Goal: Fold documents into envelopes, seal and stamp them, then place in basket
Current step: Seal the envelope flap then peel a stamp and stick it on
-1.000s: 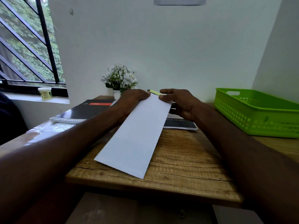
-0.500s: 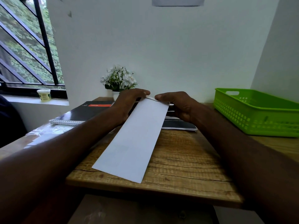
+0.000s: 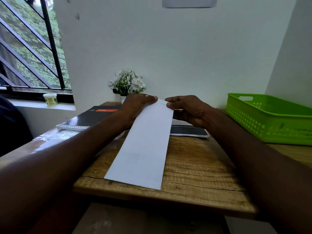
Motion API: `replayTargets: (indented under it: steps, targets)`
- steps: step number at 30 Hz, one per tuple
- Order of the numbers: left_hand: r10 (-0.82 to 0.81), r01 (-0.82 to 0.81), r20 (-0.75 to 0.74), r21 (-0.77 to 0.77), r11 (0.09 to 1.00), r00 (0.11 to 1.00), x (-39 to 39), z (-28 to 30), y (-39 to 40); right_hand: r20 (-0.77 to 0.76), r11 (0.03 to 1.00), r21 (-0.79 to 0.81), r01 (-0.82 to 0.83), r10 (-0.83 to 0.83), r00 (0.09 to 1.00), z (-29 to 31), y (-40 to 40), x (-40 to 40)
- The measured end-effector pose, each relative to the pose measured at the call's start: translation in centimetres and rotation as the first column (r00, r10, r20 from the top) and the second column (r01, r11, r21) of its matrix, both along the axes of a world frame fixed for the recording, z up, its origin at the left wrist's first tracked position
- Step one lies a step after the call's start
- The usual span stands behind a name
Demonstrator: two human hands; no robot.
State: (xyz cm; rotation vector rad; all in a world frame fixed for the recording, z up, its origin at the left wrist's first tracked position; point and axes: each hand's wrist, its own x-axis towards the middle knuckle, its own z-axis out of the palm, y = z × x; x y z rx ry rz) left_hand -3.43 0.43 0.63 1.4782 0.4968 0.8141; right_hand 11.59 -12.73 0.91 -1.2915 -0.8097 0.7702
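I have both forearms stretched forward and converging toward the middle. My left hand (image 3: 136, 107) lies knuckles up, its fingers curled over and its fingertips pinching downward. My right hand (image 3: 187, 109) mirrors it close beside, thumb and forefinger pinched together, the two hands' fingertips nearly meeting.

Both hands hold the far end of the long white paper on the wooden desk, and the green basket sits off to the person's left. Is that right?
Not quite. In the head view the green basket sits to the person's right. The rest holds: left hand and right hand hold the far end of the long white paper on the wooden desk.
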Motion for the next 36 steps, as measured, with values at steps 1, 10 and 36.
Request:
replayTargets:
  steps: [1, 10, 36]
  targets:
    - [0.003, -0.002, 0.017, -0.033, 0.999, 1.0, -0.1, 0.1, 0.0, -0.014, 1.0, 0.004, 0.014, -0.014, 1.0, 0.1, 0.0, 0.0]
    - [0.094, -0.089, 0.103, -0.049, 0.995, 0.99, -0.4, 0.0, 0.7, -0.114, 0.99, 0.004, 0.144, -0.143, 0.983, 0.1, -0.3, -0.2]
    - [-0.111, 0.111, -0.002, -0.052, 0.992, 0.994, 0.4, -0.3, 0.1, -0.01, 0.995, 0.082, 0.054, -0.053, 0.999, 0.2, 0.6, -1.6]
